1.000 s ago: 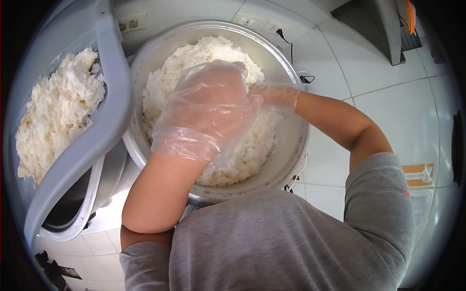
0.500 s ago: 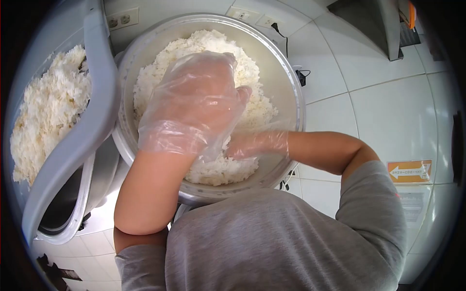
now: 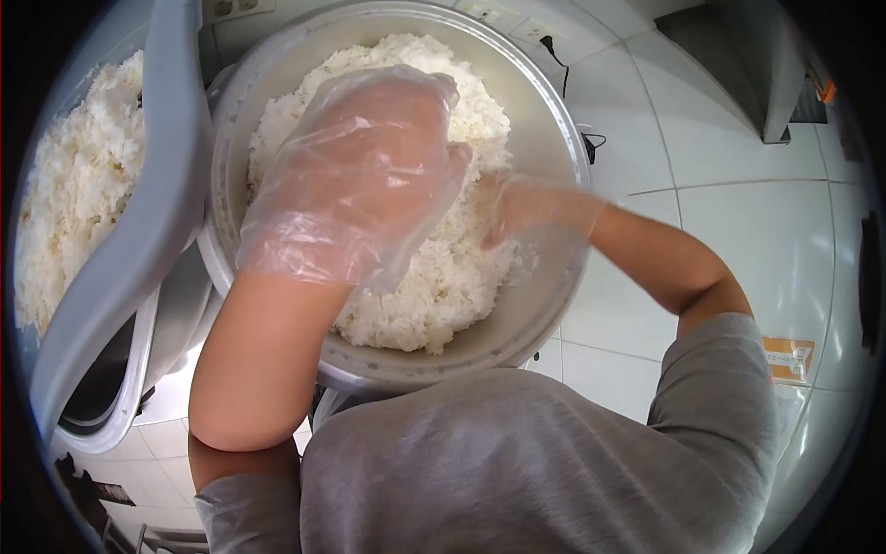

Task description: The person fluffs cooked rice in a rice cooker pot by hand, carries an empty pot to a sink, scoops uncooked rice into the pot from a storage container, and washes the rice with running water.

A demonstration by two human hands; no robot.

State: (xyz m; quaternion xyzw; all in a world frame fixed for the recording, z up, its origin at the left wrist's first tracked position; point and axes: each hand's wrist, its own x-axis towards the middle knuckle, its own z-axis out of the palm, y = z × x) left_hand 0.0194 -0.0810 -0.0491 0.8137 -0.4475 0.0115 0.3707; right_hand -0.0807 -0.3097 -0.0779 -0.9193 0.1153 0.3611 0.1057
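Note:
Cooked white rice (image 3: 434, 295) is heaped inside a large round metal pot (image 3: 406, 369). My left hand (image 3: 369, 157), in a loose clear plastic glove, is over the left and middle of the heap, back of the hand upward. Its thumb shows at the right side; the other fingers are curled downward and hidden behind the hand. Also gloved in clear plastic, my right hand (image 3: 531, 212) is at the right edge of the rice near the pot wall. Its thumb is apart from the fingers, somewhat blurred, and nothing shows between them.
At the left stands a grey-rimmed tub (image 3: 175, 157) holding more rice (image 3: 83, 185). Below it is a dark-lined metal pot (image 3: 111, 388). A black plug with a cord (image 3: 552, 48) is in a wall socket. White tiles (image 3: 748, 249) lie to the right, with an orange sign (image 3: 787, 358).
My right hand has moved up and right, away from my left hand, to the rice's right edge. My left hand keeps its pose over the heap. The view has shifted slightly.

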